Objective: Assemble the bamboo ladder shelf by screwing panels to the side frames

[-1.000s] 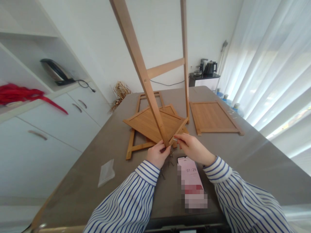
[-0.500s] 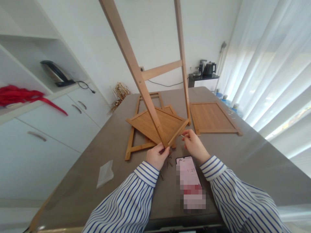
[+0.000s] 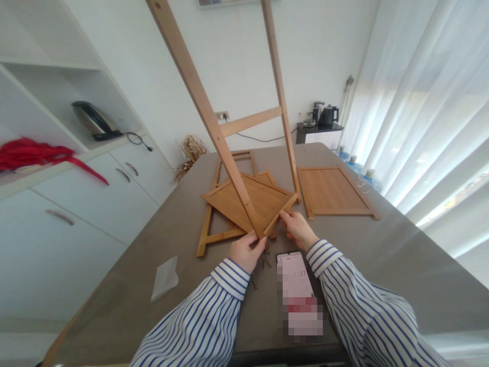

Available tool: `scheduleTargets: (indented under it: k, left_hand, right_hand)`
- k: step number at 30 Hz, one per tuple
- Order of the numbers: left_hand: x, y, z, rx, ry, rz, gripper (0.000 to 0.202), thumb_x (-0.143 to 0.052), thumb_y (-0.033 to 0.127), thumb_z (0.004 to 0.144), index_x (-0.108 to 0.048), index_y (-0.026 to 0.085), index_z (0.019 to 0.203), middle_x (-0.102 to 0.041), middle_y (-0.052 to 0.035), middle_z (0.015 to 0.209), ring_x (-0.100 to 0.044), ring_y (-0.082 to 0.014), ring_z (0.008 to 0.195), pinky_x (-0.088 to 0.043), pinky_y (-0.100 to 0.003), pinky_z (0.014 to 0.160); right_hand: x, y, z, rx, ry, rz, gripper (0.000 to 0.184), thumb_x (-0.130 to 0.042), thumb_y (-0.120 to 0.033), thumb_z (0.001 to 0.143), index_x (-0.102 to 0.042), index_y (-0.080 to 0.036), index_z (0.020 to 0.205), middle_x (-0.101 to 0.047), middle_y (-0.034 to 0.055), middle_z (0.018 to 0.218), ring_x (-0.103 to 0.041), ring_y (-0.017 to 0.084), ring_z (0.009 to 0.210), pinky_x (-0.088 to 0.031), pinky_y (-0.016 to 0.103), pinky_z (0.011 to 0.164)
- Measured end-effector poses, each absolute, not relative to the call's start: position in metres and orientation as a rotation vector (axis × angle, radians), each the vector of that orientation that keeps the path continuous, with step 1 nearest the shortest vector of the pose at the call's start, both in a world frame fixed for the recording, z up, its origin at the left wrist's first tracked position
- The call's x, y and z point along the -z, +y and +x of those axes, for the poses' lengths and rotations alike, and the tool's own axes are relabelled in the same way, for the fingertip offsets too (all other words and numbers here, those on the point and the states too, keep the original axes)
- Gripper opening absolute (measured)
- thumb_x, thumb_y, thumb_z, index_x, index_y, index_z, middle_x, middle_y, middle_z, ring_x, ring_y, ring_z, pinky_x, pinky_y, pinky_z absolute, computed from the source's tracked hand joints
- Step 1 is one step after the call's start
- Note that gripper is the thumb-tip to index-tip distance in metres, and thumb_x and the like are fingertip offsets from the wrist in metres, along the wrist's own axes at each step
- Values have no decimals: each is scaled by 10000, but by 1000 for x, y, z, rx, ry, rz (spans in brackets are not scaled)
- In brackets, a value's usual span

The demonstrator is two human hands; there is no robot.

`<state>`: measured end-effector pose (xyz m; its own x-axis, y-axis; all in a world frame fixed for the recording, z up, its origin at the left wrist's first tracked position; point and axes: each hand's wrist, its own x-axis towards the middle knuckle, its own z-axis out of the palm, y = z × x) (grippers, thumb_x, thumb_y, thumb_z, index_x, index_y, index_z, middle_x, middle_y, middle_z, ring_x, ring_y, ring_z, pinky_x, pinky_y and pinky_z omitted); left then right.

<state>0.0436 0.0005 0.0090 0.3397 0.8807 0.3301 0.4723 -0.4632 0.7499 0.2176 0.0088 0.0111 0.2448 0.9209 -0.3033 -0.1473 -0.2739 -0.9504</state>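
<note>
An upright wooden frame (image 3: 226,159), with two long legs and a crossbar, leans over a wooden panel (image 3: 263,196) whose near edge meets the legs' lower ends. My left hand (image 3: 245,252) pinches the corner where the near leg and the panel meet. At the middle of the panel's front edge, my right hand (image 3: 298,229) has its fingertips pressed together against the wood. They hide the small metal screw that showed in them a moment ago. Several loose screws (image 3: 266,264) lie on the table below my left hand.
Under the panel lies another wooden frame (image 3: 206,229). A second panel (image 3: 334,191) rests on the grey table (image 3: 385,255) at right. A phone (image 3: 298,285) lies between my forearms, a clear plastic bag (image 3: 165,278) at left. Kettles (image 3: 329,116) stand on a cabinet behind.
My right hand has moved slightly left, bringing its fingertips to the panel's edge; the screw is now out of sight. My left hand keeps its hold on the corner. The camera view has shifted.
</note>
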Motion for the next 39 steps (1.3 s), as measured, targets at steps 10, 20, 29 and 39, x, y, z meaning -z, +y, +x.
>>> scheduleTargets:
  k: [10, 20, 29, 39]
  left_hand:
    - [-8, 0, 42, -1028, 1163, 2066, 210, -556, 247, 764, -711, 216, 903, -704, -5, 969, -646, -169, 903, -500, -263, 830]
    - [-17, -6, 41, -1068, 1082, 1983, 223, -565, 246, 774, -703, 206, 945, -677, -19, 1052, -635, -183, 949, -505, -295, 859]
    - [-20, -8, 42, -1141, 1015, 1957, 241, -575, 252, 780, -694, 188, 980, -668, -40, 1075, -614, -193, 1006, -478, -321, 923]
    - [-12, -8, 41, -1175, 952, 2007, 225, -565, 238, 798, -688, 203, 984, -669, -42, 1064, -619, -185, 985, -491, -312, 898]
  right_hand:
    - [-17, 18, 217, -1293, -732, -1469, 276, -517, -422, 806, -499, -146, 813, -455, -46, 527, -266, 31, 361, -140, 153, 323]
    - [-22, 13, 215, -1331, -721, -1406, 174, -470, -342, 785, -449, -175, 742, -392, -71, 478, -243, 34, 348, -125, 157, 331]
    - [-26, 6, 211, -1300, -672, -1332, 192, -478, -374, 771, -435, -186, 777, -385, -78, 521, -259, 33, 374, -129, 155, 335]
    - [-26, 4, 216, -1399, -672, -1325, 220, -490, -399, 775, -421, -194, 734, -387, -82, 487, -197, 19, 334, -104, 151, 324]
